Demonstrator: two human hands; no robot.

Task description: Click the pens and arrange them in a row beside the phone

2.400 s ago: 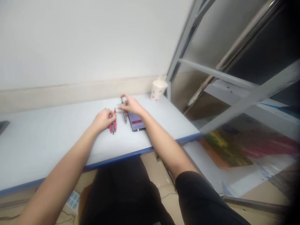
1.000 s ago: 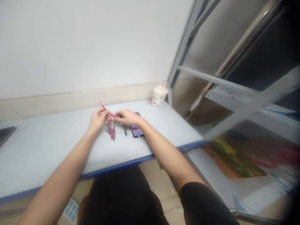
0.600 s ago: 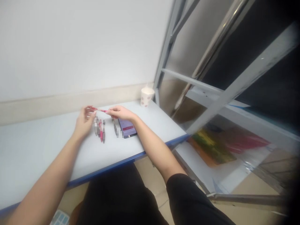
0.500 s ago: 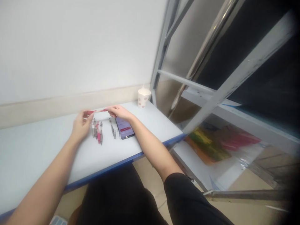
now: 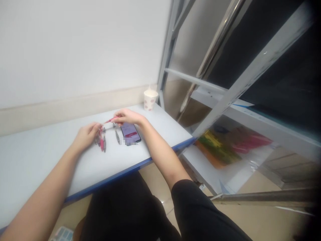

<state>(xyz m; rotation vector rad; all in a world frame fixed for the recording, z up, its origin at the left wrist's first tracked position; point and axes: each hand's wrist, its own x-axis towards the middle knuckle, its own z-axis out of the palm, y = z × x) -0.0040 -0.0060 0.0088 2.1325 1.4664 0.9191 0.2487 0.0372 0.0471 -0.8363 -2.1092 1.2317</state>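
While the right hand (image 5: 128, 116) pinches a red pen (image 5: 109, 120) over the white table (image 5: 92, 169), the left hand (image 5: 86, 134) curls over the far ends of the row of pens (image 5: 101, 144), and whether it grips one cannot be told. The red pen looks light and stiff, hardly fragile; its smooth, slim barrel would probably roll or slip, so a fingertip pinch near mid-barrel should suit it.

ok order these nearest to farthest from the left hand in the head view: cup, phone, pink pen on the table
1. Pink pen, lying just right of the left hand
2. Phone, farther right
3. Cup, toward the back right
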